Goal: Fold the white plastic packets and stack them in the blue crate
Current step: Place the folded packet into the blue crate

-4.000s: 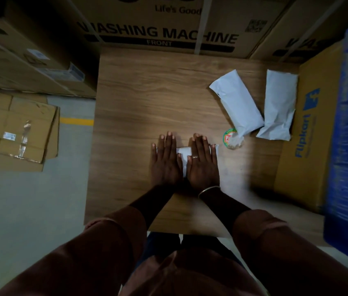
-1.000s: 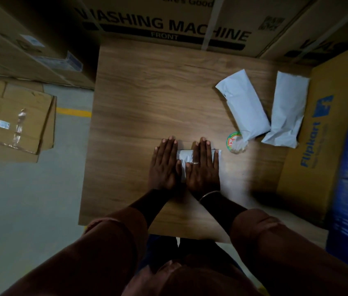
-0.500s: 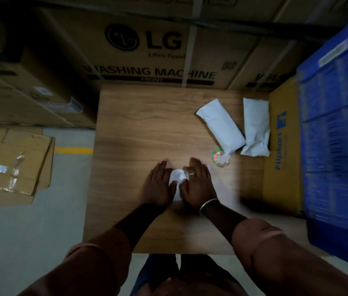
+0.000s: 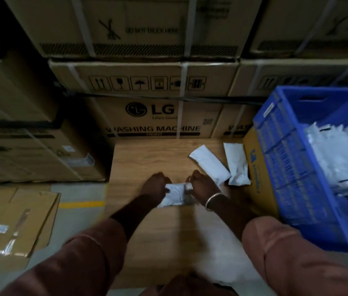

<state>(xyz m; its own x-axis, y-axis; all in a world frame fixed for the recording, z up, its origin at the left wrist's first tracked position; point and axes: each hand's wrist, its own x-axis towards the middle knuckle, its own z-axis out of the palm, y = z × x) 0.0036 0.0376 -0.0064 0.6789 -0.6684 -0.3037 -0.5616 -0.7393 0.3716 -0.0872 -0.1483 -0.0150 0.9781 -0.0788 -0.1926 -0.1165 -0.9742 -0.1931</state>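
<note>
Folded packet (image 4: 174, 194) now off the table (image 4: 147, 159), between both hands' grip.

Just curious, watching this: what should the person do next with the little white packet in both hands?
Probably carry the folded white plastic packet, gripped by left hand and right hand, rightward into the blue plastic crate, where other white packets already lie.

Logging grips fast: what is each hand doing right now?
Left hand: closed on the folded white packet.
Right hand: closed on the same packet.
</note>
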